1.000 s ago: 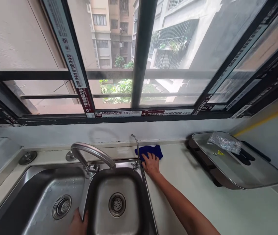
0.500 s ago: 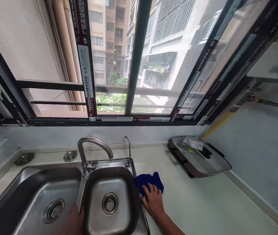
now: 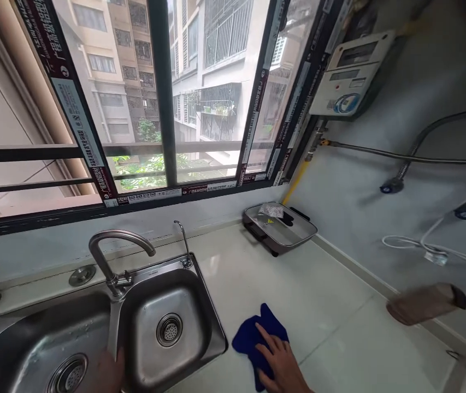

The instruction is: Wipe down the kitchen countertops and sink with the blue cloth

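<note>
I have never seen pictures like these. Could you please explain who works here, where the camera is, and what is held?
There is no machine: these are a person's two bare hands. All pictures come from one camera worn on the head, looking forward and down. The right hand rests, fingers spread, on a blue cloth lying on the counter. The left hand, blurred, is at the divider of the sink; I cannot tell whether it grips. A pan stands in the corner.
</note>
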A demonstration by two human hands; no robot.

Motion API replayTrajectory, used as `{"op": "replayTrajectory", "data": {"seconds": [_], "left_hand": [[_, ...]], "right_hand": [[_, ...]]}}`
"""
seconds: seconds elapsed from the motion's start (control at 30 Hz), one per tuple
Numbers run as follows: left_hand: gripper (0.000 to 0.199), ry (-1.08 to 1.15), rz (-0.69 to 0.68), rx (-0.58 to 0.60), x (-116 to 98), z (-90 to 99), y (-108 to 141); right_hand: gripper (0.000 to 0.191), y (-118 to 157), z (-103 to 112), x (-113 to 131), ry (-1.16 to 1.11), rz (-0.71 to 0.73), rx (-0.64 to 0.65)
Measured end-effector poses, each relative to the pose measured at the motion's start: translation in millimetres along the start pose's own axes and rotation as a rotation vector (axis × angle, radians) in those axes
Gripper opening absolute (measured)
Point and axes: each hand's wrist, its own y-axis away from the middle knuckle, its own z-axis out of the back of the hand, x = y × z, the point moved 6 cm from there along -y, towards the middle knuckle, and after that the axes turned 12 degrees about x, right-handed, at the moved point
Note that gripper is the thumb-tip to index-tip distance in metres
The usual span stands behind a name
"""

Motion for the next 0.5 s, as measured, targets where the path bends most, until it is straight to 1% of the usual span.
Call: {"op": "replayTrajectory", "data": {"seconds": [0.07,0.13,0.23,0.33,0.5], "left_hand": [[0.059,-0.023,-0.001,0.039,-1,0.1,2],[0.062,-0.039,0.0,0.049,-2,0.9,4],[0.064,-0.054,0.018,0.053,-2,0.1,3],[0.067,-0.062,0.05,0.06,1,-3.9,-2],[0.071,-0.073,0.047,0.038,11,-12.8,-14]], "right_hand": [[0.042,20,0,-19,-0.011,-0.01,0.047],[0.038,33,0,-35,-0.027,-0.022,0.082],[0.036,33,2,-44,-0.043,-0.044,0.095],[0.038,14,3,-36,-0.031,-0.085,0.074],[0.041,-42,4,-20,0.006,-0.149,0.01]]}}
